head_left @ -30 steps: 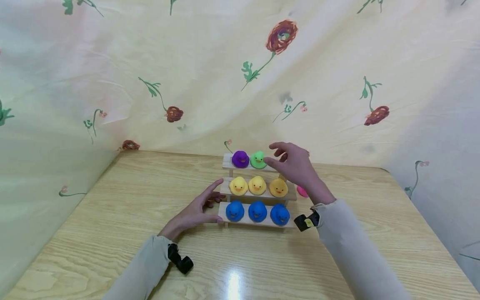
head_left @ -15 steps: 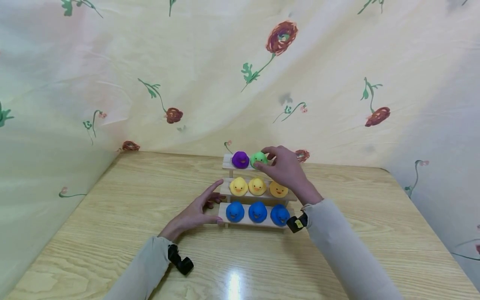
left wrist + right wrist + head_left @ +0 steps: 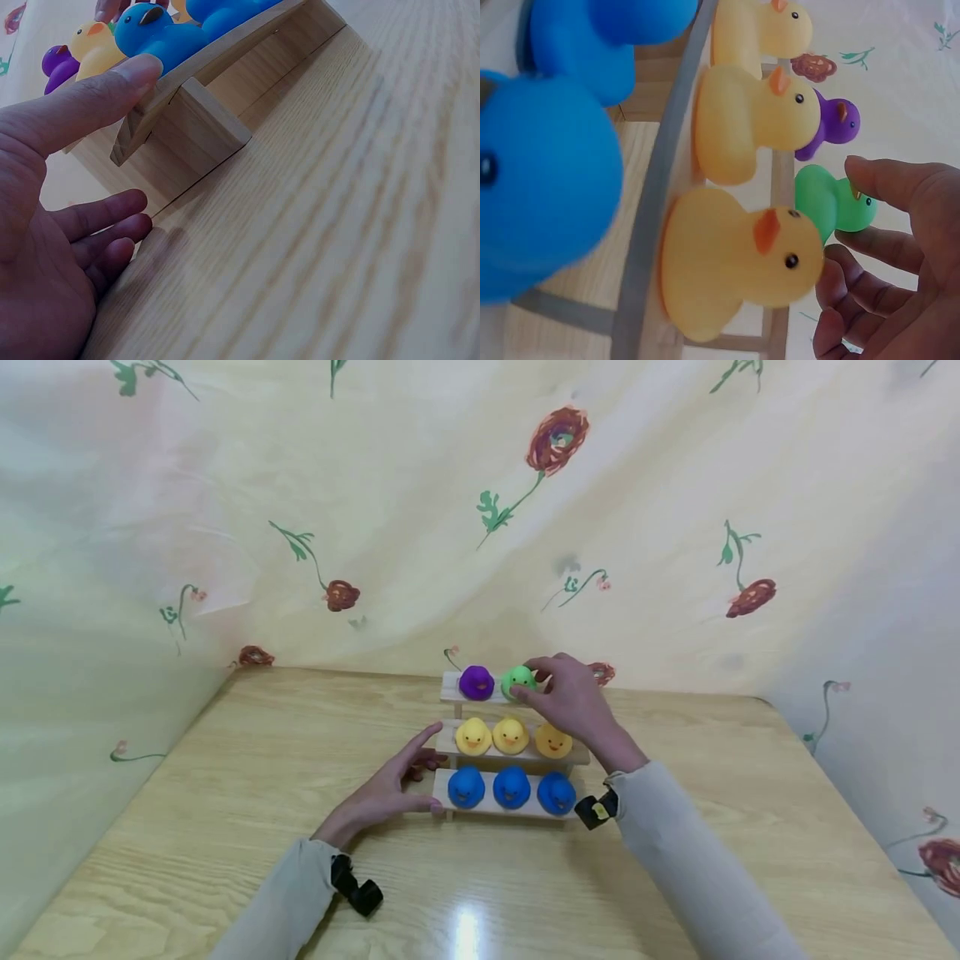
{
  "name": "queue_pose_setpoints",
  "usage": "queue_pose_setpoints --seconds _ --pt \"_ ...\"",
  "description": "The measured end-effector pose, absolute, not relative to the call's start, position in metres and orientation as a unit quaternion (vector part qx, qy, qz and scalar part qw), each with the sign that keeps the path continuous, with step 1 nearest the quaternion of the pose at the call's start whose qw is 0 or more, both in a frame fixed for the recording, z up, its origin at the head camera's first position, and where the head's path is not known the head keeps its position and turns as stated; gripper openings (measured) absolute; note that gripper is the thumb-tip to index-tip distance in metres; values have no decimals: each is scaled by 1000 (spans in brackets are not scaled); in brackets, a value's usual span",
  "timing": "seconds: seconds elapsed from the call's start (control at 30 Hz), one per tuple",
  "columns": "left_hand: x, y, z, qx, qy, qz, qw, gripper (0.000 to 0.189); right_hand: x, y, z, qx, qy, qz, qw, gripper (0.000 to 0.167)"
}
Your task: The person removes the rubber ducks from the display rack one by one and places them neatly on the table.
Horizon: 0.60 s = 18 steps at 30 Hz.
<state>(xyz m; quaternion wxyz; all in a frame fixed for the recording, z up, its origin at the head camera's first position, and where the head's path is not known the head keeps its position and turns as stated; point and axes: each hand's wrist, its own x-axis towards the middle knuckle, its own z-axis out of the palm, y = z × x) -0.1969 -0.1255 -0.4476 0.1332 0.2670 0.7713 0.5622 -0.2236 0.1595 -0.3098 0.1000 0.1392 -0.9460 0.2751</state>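
Wood-grain table (image 3: pixel 262 760), flowered cloth (image 3: pixel 420 510) behind; right hand (image 3: pixel 570 697) pinches green duck (image 3: pixel 517 680), left hand (image 3: pixel 384 789) spread against rack (image 3: pixel 489 803)

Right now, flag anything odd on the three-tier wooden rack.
Nothing looks toppled. On the middle wooden tier, the rightmost, orange-yellow toy duck stands out, deeper in colour than the pale-yellow ducks beside it.

Pale cream floral cloth (image 3: pixel 405 485) across twelve o'clock, large red printed flower (image 3: pixel 557 439) near one. Left cloth side (image 3: pixel 82 618) at nine o'clock, greyish right cloth side (image 3: pixel 877 618) at three. Light wood-grain tabletop (image 3: pixel 225 777); bright glare (image 3: pixel 467 932) at six.
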Motion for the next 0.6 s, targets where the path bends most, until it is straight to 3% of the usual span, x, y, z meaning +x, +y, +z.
queue_pose_setpoints --seconds 0.6 --pt "-198 -126 -446 263 772 562 137 105 -210 210 -291 119 -942 284 135 43"
